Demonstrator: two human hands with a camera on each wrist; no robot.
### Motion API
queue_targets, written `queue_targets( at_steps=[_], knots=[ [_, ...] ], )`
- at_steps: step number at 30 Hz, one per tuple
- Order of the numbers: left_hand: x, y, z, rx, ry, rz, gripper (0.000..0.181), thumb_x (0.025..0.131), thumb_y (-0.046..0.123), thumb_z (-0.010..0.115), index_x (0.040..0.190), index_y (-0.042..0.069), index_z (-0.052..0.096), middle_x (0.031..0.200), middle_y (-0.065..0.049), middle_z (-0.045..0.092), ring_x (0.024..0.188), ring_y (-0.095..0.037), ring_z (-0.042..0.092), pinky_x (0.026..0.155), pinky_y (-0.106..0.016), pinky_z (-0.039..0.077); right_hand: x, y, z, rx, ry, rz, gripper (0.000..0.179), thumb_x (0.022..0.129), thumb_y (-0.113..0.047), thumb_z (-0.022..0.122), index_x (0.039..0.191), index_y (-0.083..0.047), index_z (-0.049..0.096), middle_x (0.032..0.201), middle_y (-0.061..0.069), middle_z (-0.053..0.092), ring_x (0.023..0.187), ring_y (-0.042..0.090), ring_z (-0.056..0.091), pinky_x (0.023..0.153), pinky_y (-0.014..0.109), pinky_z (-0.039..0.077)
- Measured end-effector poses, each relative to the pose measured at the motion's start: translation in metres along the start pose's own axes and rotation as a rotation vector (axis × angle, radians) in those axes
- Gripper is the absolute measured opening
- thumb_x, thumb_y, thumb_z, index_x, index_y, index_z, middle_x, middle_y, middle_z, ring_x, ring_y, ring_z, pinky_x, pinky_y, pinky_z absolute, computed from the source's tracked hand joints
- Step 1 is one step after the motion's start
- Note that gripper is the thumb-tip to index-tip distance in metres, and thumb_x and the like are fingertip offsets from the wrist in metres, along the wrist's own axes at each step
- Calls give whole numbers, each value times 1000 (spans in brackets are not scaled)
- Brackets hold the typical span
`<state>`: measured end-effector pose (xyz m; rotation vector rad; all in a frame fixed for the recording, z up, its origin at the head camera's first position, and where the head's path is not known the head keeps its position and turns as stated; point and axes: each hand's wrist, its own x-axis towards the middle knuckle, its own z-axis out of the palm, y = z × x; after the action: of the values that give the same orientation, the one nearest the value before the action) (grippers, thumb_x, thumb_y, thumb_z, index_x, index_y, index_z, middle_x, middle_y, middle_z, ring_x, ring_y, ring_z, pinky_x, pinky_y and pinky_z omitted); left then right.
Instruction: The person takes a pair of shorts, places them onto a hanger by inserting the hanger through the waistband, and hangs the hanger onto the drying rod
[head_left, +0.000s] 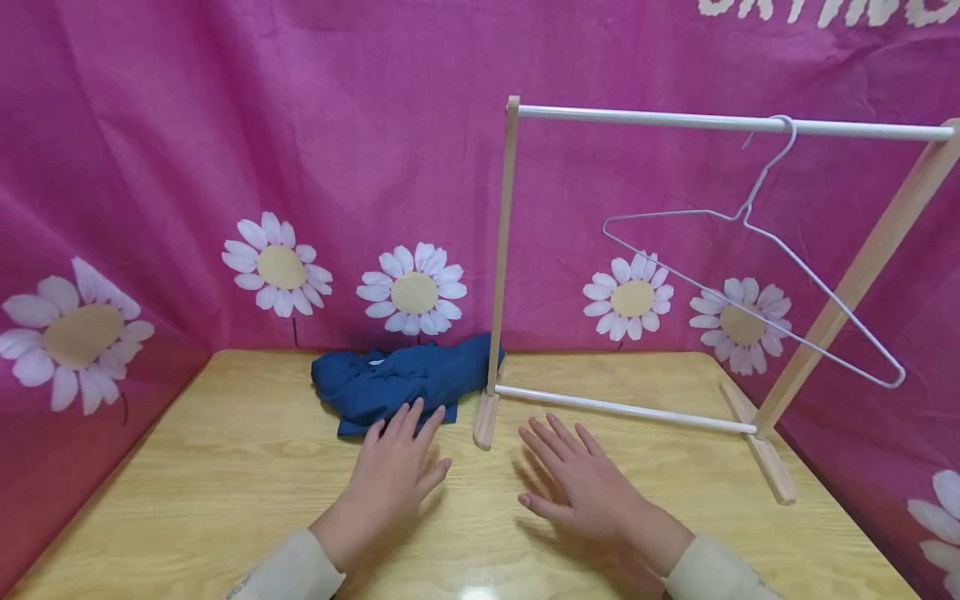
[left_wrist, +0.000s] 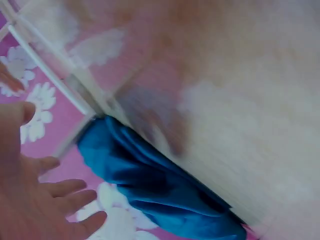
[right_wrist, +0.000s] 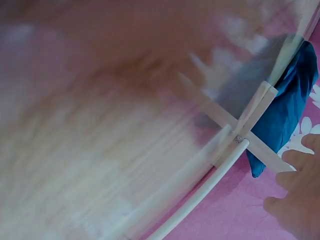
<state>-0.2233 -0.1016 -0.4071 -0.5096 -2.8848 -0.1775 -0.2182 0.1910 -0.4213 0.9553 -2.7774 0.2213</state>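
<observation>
A dark blue garment (head_left: pixel 405 375) lies bunched at the back of the table, against the left post of a rack. My left hand (head_left: pixel 393 475) is nearest to it, fingers spread and straight, the fingertips overlapping its front edge in the head view; whether they touch cannot be told. In the left wrist view the garment (left_wrist: pixel 160 185) appears beyond the fingers of the left hand (left_wrist: pixel 45 200). My right hand (head_left: pixel 588 492) hovers above the table in front of the rack's lower bar, fingers extended, holding nothing. The right wrist view shows part of the right hand (right_wrist: pixel 300 190) and the garment (right_wrist: pixel 282 120).
The small rack has wooden posts and feet (head_left: pixel 761 454), a white top rod (head_left: pixel 637 118) and a white lower bar (head_left: pixel 622 407). From the rod hangs a bare wire hanger (head_left: pixel 817 287). Pink cloth (head_left: pixel 390 125) with daisies walls the wooden table (head_left: pixel 225 500) behind and at both sides.
</observation>
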Motion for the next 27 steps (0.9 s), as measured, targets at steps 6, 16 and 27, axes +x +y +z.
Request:
queue_targets(
  at_steps=[6, 16, 27],
  knots=[
    [35, -30, -2, -84, 121, 3, 65, 98, 40, 65, 153, 11, 44, 151, -17, 49, 138, -36, 47, 106, -56, 45, -2, 1, -5, -7, 4, -12, 79, 98, -65, 49, 156, -13, 39, 161, 7, 39, 151, 35, 28, 119, 62, 22],
    [96, -72, -2, -198, 112, -164, 64, 98, 34, 66, 148, 1, 44, 143, -24, 52, 131, -41, 50, 105, -60, 45, -10, -1, -15, -83, 91, -65, 59, 98, -50, 61, 141, -9, 58, 143, 7, 59, 137, 35, 49, 111, 59, 37],
    [118, -82, 27, -185, -140, -312, 86, 90, 43, 75, 157, 8, 33, 148, -27, 49, 134, -47, 45, 103, -66, 43, -11, 7, -14, -92, 172, -129, 50, 97, -44, 65, 133, -10, 63, 132, 8, 65, 131, 34, 56, 105, 59, 43]
  ],
)
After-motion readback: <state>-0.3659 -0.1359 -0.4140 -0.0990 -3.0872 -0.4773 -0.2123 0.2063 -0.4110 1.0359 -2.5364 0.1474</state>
